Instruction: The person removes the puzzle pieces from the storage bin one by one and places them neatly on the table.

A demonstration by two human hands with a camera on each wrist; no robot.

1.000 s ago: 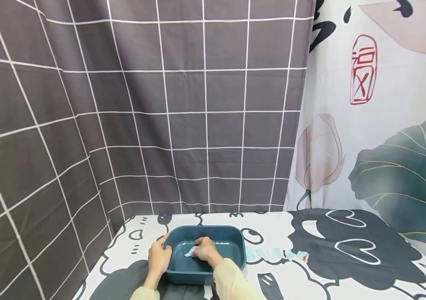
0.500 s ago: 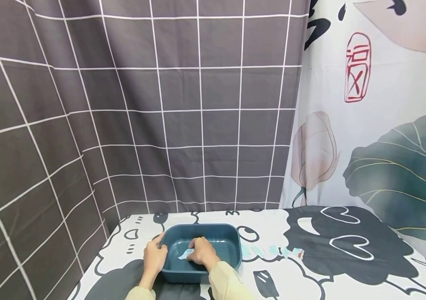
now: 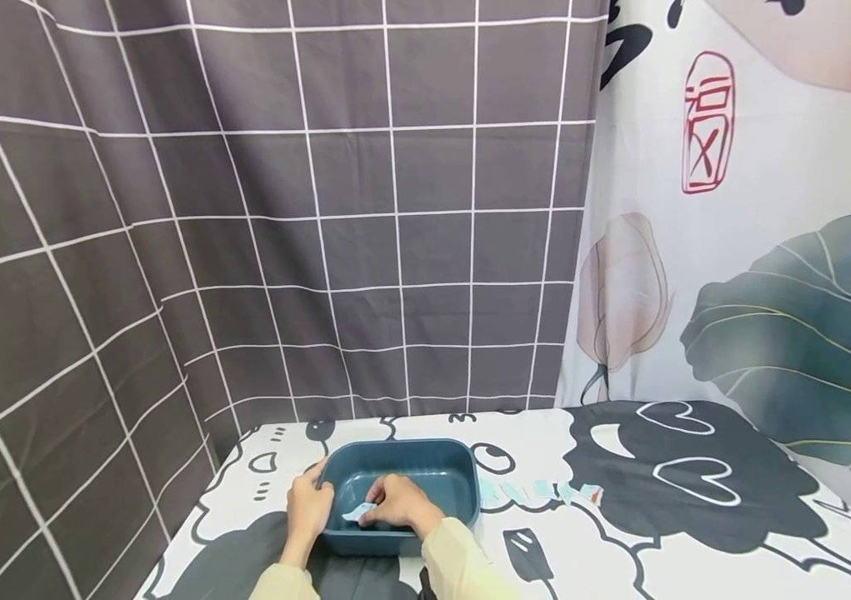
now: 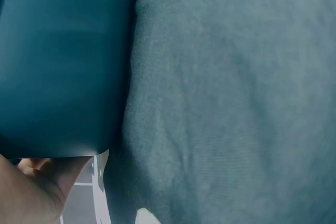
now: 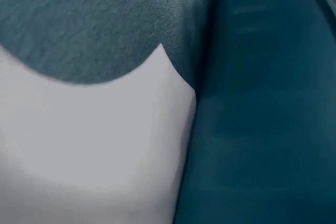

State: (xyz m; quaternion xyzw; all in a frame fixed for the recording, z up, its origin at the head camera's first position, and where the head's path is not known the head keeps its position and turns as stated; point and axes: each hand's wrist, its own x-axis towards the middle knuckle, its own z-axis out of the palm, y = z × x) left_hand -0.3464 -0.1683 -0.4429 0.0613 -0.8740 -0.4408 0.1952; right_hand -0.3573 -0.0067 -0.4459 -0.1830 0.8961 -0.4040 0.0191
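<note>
A dark teal plastic basin [image 3: 368,544] sits on the patterned cloth. Its left end is gripped by my left hand [image 3: 308,507], thumb along the rim; the left wrist view shows that hand [image 4: 31,195] against the basin wall [image 4: 58,77]. Inside the basin, my right hand [image 3: 398,503] pinches a small light-blue packet [image 3: 359,512] low near the left end. Part of the packet is hidden by the fingers. In the right wrist view only the basin's outer side [image 5: 262,108] and cloth fill most of the picture.
Right of the basin, several pale-blue packets [image 3: 543,490] lie in a row on the cloth, the last one with a red mark [image 3: 591,494]. A grey checked curtain [image 3: 350,250] stands behind and to the left, a printed white curtain [image 3: 643,167] at the right.
My right hand has shifted left and toward the front inside the basin, with the packet in its fingers. My left hand stays on the basin's left end. The head view has shifted slightly.
</note>
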